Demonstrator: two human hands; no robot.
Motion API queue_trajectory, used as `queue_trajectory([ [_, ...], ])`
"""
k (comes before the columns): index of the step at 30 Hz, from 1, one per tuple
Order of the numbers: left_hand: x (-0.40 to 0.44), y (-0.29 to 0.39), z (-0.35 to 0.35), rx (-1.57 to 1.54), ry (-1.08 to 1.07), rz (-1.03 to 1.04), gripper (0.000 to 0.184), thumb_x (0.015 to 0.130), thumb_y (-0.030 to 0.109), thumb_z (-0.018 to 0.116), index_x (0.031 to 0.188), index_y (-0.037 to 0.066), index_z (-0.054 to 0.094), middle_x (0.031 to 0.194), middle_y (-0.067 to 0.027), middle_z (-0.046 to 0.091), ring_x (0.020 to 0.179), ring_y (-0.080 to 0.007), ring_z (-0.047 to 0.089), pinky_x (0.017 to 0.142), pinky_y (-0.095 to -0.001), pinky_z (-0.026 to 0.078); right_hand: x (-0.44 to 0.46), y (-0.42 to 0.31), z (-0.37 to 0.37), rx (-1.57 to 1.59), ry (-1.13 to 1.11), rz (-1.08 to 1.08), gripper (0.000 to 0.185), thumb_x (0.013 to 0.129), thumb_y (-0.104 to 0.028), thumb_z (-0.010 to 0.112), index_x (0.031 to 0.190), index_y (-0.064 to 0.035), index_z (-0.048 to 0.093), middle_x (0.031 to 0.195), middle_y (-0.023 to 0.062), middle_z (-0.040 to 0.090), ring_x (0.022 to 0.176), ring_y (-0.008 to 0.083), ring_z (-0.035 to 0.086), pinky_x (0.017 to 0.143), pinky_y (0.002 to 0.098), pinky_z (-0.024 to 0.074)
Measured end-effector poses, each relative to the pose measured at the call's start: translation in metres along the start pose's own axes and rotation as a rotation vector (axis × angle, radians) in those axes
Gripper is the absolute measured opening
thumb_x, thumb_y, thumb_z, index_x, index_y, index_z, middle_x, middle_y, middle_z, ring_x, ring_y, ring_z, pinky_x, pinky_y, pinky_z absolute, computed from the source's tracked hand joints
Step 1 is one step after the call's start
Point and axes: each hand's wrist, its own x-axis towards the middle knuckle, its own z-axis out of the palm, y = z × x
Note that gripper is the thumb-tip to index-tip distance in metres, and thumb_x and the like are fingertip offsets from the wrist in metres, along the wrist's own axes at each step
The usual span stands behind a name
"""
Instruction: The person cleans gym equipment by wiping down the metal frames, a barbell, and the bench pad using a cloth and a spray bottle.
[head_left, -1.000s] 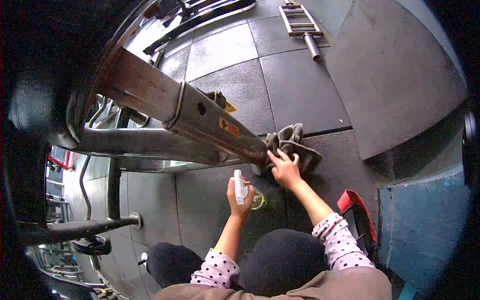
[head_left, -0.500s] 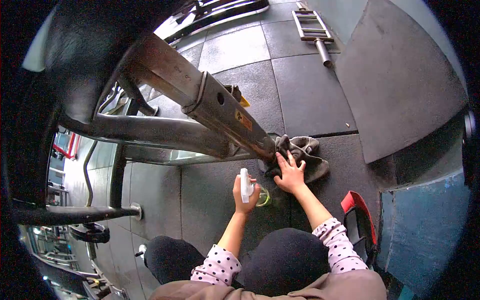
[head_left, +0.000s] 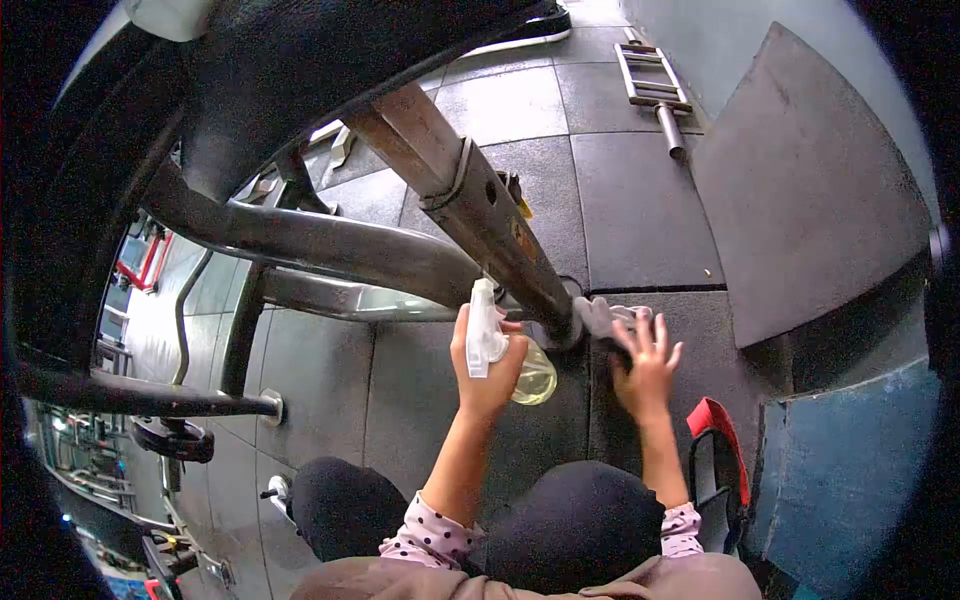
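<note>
My left hand [head_left: 492, 390] is wrapped round a spray bottle [head_left: 482, 335] with a white trigger head and pale yellow liquid, held in front of the machine's metal post [head_left: 500, 235]. To the right, my right hand [head_left: 645, 375] has its fingers spread, slightly blurred. Just beyond its fingertips a crumpled grey cloth [head_left: 598, 314] lies against the foot of the post. The fingers overlap the cloth's edge, and whether they touch it I cannot tell.
A dark curved frame tube [head_left: 350, 245] joins the post from the left, under a black pad [head_left: 290, 90]. A red-and-black strap-like object [head_left: 708, 418] is beside my right knee. A grey panel [head_left: 810, 190] leans by the wall, near a metal ladder-shaped frame [head_left: 652, 80].
My right hand has drawn back from the cloth and its fingers have spread. The spray bottle has come up higher in my left hand, and the view has shifted slightly.
</note>
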Motion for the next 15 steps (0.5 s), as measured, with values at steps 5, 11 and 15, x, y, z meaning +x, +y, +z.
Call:
queue_trajectory([
  [5, 0.004, 0.012, -0.008, 0.032, -0.026, -0.01, 0.048, 0.073, -0.003, 0.054, 0.12, -0.003, 0.046, 0.091, -0.0069, 0.055, 0.084, -0.0163, 0.061, 0.074, -0.0294, 0.05, 0.024, 0.061, -0.03, 0.778, -0.072, 0.557, 0.044, 0.092, -0.04, 0.051, 0.116, -0.0035, 0.056, 0.106, 0.012, 0.064, 0.094, 0.0311, 0.06, 0.085, 0.0374, 0.0471],
  [11, 0.007, 0.018, -0.005, -0.033, 0.067, 0.086, 0.024, 0.067, -0.002, 0.06, 0.09, -0.003, 0.053, 0.084, -0.007, 0.049, 0.073, -0.0164, 0.061, 0.066, -0.0278, 0.049, 0.018, 0.067, -0.072, 1.945, 0.087, 0.562, 0.056, 0.094, -0.048, 0.044, 0.128, -0.0052, 0.049, 0.122, 0.0106, 0.055, 0.104, 0.0225, 0.057, 0.088, 0.0363, 0.0481],
  [15, 0.008, 0.024, -0.012, -0.152, 0.116, 0.056, 0.035, 0.069, -0.002, 0.06, 0.103, -0.002, 0.052, 0.089, -0.0073, 0.054, 0.079, -0.0168, 0.062, 0.07, -0.0289, 0.05, 0.034, 0.02, -0.101, 2.074, 0.435, 0.316, 0.067, 0.091, -0.059, 0.038, 0.132, -0.0065, 0.044, 0.128, 0.0101, 0.052, 0.111, 0.0264, 0.054, 0.094, 0.0428, 0.0458],
])
